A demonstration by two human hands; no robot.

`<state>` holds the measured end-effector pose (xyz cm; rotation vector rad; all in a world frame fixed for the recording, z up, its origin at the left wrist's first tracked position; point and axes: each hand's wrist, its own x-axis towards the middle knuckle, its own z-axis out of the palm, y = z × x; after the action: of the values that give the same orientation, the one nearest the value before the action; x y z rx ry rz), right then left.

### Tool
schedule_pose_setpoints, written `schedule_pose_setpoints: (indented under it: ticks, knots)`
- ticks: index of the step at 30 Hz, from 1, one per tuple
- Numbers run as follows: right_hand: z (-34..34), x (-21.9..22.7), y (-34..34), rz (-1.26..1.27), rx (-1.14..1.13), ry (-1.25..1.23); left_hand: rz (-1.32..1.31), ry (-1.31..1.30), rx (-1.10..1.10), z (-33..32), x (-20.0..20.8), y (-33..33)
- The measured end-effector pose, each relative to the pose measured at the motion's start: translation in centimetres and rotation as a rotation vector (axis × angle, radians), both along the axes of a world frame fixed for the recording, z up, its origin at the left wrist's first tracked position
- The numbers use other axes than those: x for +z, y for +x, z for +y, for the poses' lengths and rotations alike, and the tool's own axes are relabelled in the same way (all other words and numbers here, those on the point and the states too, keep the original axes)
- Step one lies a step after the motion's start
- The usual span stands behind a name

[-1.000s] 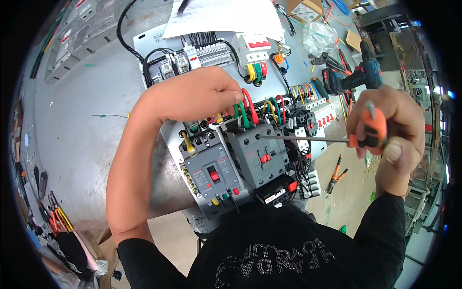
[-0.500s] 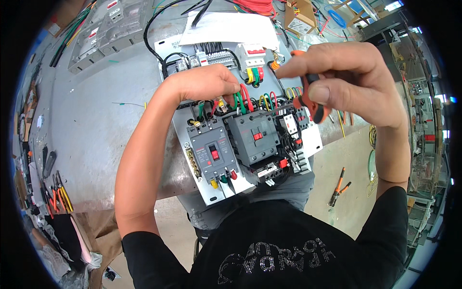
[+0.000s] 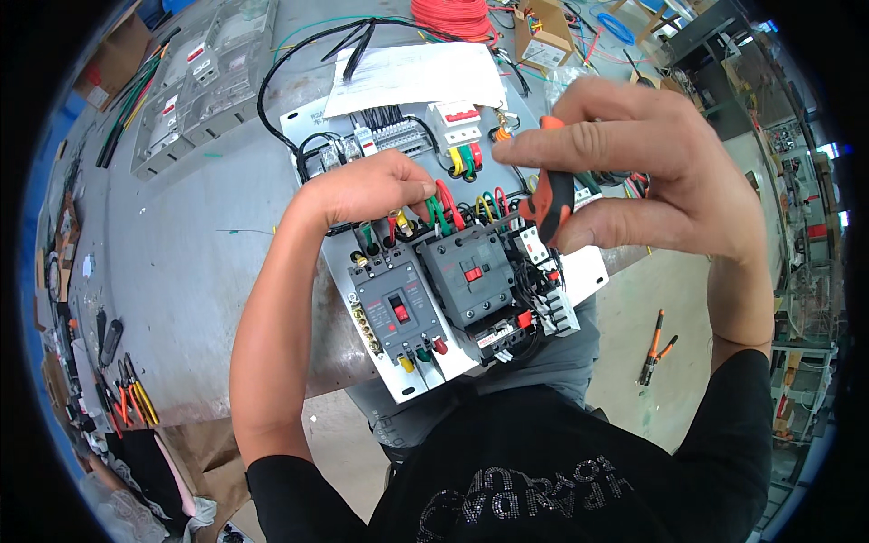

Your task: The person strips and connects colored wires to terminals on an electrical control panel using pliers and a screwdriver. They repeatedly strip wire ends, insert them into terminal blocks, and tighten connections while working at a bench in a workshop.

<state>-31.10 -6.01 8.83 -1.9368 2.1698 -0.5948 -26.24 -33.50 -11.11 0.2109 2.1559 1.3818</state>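
My left hand (image 3: 376,185) is closed in a pinch on green wires (image 3: 436,217) at the upper edge of a dark grey contactor (image 3: 471,279). Red wires (image 3: 448,201) rise right beside its fingertips. In my right hand (image 3: 661,172) is an orange-and-black screwdriver (image 3: 554,204), its handle between thumb and fingers. Its thin shaft points left toward the contactor's upper terminals; whether the tip touches a screw I cannot tell. Left of the contactor sits a grey circuit breaker (image 3: 396,312) with a red switch. Both are mounted on a white metal plate (image 3: 587,271).
A paper sheet (image 3: 416,77) covers the plate's far end, near a small white breaker (image 3: 457,122). Clear plastic boxes (image 3: 204,81) stand far left. Pliers (image 3: 136,398) lie at the near-left table edge. Orange-handled pliers (image 3: 654,348) lie on the floor at right.
My right hand has come slightly lower and left, and the screwdriver handle has turned in its fingers. My left hand keeps its pinch on the green wires. The whole view has shifted a little.
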Motion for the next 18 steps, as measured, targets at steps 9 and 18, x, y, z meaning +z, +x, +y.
schedule_pose_setpoints:
  ticks: [9,18]
  knots:
    - [-0.8,1.3,1.9,0.255,-0.062,0.039,0.076,0.019,-0.015,0.0,-0.1,0.0]
    - [-2.2,-0.8,0.6,-0.738,-0.197,0.141,0.037,0.017,0.006,0.1,-0.1,0.2]
